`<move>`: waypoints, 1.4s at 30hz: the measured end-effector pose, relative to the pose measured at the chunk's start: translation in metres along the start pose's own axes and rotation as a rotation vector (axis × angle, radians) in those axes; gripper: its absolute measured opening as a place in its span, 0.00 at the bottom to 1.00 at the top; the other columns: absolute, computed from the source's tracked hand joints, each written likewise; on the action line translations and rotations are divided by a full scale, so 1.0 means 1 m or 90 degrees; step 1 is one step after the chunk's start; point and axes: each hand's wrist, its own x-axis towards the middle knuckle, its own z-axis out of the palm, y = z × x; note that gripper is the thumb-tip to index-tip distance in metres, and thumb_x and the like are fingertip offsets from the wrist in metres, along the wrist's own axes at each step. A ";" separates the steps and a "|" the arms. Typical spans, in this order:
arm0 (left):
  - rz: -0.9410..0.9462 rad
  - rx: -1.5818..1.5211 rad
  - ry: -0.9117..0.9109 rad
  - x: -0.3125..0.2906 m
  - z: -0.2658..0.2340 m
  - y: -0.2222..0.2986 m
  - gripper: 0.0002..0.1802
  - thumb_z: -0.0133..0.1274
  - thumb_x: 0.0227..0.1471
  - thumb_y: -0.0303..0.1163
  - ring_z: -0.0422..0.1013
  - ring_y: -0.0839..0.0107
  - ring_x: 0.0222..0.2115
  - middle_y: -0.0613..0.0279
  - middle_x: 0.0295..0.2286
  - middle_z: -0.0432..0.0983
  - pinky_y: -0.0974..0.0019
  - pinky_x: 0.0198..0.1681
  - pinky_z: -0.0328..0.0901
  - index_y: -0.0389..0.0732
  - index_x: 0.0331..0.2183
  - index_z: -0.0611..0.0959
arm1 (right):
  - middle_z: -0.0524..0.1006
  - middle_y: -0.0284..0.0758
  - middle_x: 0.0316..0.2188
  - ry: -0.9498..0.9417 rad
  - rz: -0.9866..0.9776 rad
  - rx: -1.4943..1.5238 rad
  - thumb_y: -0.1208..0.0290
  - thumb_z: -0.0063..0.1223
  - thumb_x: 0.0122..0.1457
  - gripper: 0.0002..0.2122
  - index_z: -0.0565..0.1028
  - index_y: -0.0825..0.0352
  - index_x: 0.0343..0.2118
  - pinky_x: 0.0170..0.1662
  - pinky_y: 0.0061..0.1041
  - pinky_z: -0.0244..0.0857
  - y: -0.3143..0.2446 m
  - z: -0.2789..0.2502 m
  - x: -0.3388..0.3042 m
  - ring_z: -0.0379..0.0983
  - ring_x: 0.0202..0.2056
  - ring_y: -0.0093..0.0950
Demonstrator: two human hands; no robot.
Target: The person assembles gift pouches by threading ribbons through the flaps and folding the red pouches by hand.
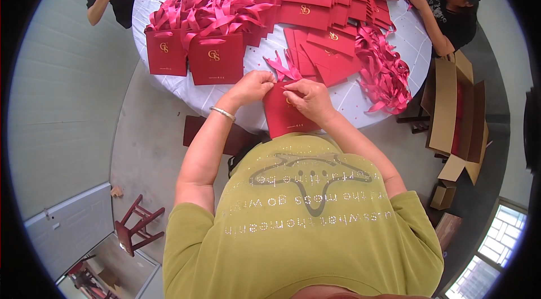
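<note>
A red paper gift bag with gold print stands tilted against my body at the table's near edge. My left hand, a bangle on its wrist, is closed in a pinch on the bag's upper left corner. Over the bag's upper right part my right hand is closed too, thumb and forefinger pressed together; what lies between them is too small to make out. A pink ribbon rises in loose loops from the bag's top edge between both hands.
The round table's white cloth bears ribboned red bags at left, stacked flat red bags behind, and a heap of pink ribbons at right. Two people work at the far sides. Cardboard boxes stand right; a wooden stool stands left.
</note>
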 end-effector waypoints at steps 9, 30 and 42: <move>-0.112 -0.111 0.026 0.001 -0.003 0.002 0.06 0.52 0.53 0.26 0.66 0.79 0.19 0.66 0.19 0.73 0.70 0.23 0.62 0.35 0.32 0.82 | 0.78 0.37 0.25 -0.015 -0.082 -0.131 0.68 0.59 0.52 0.05 0.79 0.64 0.26 0.31 0.34 0.71 -0.008 0.007 0.001 0.77 0.28 0.37; -0.096 -0.092 0.008 -0.001 -0.002 0.008 0.07 0.51 0.56 0.26 0.63 0.81 0.18 0.71 0.19 0.70 0.74 0.21 0.59 0.34 0.30 0.81 | 0.78 0.51 0.24 -0.309 0.062 -0.394 0.70 0.54 0.47 0.08 0.79 0.70 0.24 0.37 0.44 0.72 -0.050 0.003 0.041 0.77 0.30 0.48; -0.133 -0.253 -0.066 -0.012 -0.014 0.005 0.06 0.50 0.58 0.29 0.59 0.83 0.18 0.75 0.21 0.68 0.76 0.20 0.55 0.39 0.34 0.80 | 0.79 0.45 0.24 -0.219 0.167 -0.060 0.65 0.61 0.48 0.10 0.81 0.69 0.27 0.35 0.37 0.71 -0.023 -0.015 0.032 0.78 0.29 0.41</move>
